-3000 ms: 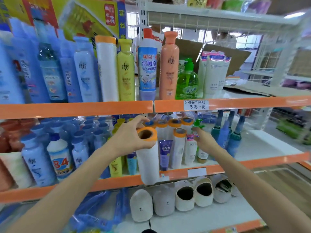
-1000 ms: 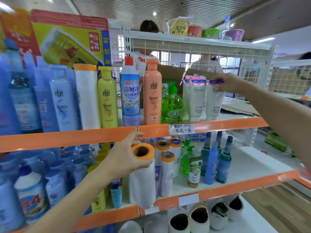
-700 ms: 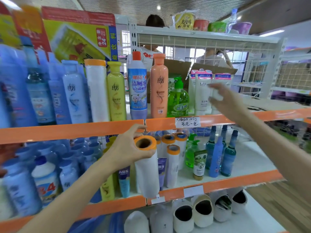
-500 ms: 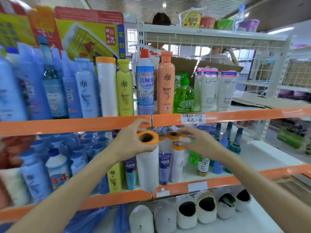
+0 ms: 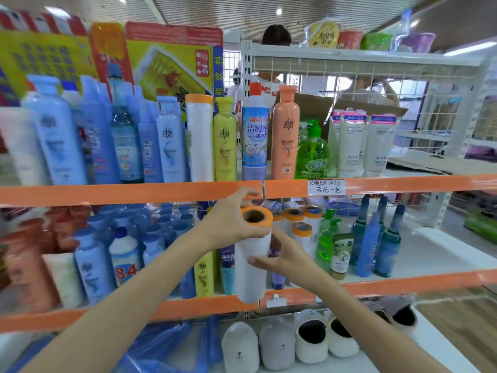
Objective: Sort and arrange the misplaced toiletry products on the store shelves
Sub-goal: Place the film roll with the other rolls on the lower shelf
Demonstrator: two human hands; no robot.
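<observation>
Left hand [image 5: 231, 224] holds the white plastic-film roll with an orange cardboard core [image 5: 252, 254] near its top, fingers wrapped round the rim; its grip is closed on the roll. Right hand [image 5: 282, 258] touches the roll's side at mid-height from 3 o'clock, thumb and fingers partly curled on the film; this grip is also on the roll, though lighter by appearance. The roll is upright, in front of the orange front rail of the middle shelf [image 5: 376, 284], just at 9 o'clock of the cluster of matching orange-capped rolls [image 5: 301, 224] standing on that shelf.

Another white orange-topped roll [image 5: 199, 138] stands on the upper shelf among tall shampoo bottles [image 5: 172, 141], apparently misplaced.

Judgement: the step in hand is seating the held roll with its matching group. To do it well:
1. Keep the roll vertical, core upward.
2. Clear the shelf rail above before moving inward.
3. Set it beside the group without knocking the green pump bottle [image 5: 326, 238] at 3 o'clock.
4. Release only once the base sits flat.
</observation>
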